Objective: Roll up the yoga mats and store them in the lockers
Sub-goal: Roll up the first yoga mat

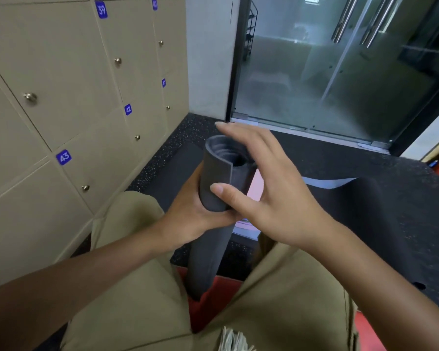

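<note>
A rolled dark grey yoga mat [213,254] stands upright between my knees, its open spiral end at the top. My left hand [190,219] is wrapped around the roll just below the top. My right hand [266,188] touches the roll with its thumb on the mat's outer edge, while its fingers spread over the open end. Beige lockers [69,79] with blue number tags 39, 42 and 43 fill the left wall, all doors closed.
Another dark mat [380,211] lies partly unrolled on the floor at the right, with a pale blue edge curled up. A red mat [211,305] lies under my legs. Glass sliding doors [340,72] stand ahead. The floor is black speckled rubber [188,130].
</note>
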`<state>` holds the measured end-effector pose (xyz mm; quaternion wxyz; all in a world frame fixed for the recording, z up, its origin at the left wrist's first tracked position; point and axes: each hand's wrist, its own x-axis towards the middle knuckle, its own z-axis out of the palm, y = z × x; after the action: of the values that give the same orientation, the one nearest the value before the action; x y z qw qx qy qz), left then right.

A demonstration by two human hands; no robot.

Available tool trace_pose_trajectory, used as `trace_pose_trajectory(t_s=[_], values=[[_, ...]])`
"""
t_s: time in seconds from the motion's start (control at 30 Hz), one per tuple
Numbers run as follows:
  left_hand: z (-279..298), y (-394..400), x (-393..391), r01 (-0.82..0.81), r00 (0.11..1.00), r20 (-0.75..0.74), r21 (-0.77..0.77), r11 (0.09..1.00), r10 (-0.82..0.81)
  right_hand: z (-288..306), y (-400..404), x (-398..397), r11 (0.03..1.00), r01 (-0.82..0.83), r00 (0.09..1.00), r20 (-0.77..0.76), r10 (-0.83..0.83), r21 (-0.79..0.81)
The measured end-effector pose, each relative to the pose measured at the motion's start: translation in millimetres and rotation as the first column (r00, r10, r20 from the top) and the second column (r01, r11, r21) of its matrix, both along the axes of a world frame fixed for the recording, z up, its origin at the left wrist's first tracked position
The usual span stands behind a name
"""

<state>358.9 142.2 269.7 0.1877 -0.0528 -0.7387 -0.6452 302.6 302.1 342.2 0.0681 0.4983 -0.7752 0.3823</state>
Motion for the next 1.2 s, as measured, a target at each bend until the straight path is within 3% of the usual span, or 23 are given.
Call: trace_pose_trajectory(t_s=[0.13,0.27,0.63,0.9,1.07,1.2], values=[[-2,-1,1,0.002,1.000,-0.028,0.052,0.999,0.000,-6,-9,-5,0.993,-0.040,0.990,-0.133,0.054,0.108],[-6,-6,0,0.027,0.999,-0.032,0.077,0.997,-0.025,-13,-15,-12,0.991,-0.065,0.982,-0.170,0.085,0.121],[-31,1,-5,0.000,0.995,0.103,0.076,0.997,-0.007,-16,-2,-29,0.971,-0.108,0.985,-0.110,0.134,0.214],[-38,21,-33,0.041,0.988,0.152,0.004,0.999,-0.041,-9,36,-38,0.999,-0.034,0.978,0.207,0.028,0.025],[-22,45,-65,0.205,0.969,0.157,-0.089,0.975,-0.189,-6,78,-47,0.982,0.176,0.939,0.311,-0.145,-0.074],[-7,71,-90,0.299,0.953,0.141,-0.270,0.915,-0.270,-14,117,-50,0.924,0.341,0.867,0.439,-0.237,-0.175]])
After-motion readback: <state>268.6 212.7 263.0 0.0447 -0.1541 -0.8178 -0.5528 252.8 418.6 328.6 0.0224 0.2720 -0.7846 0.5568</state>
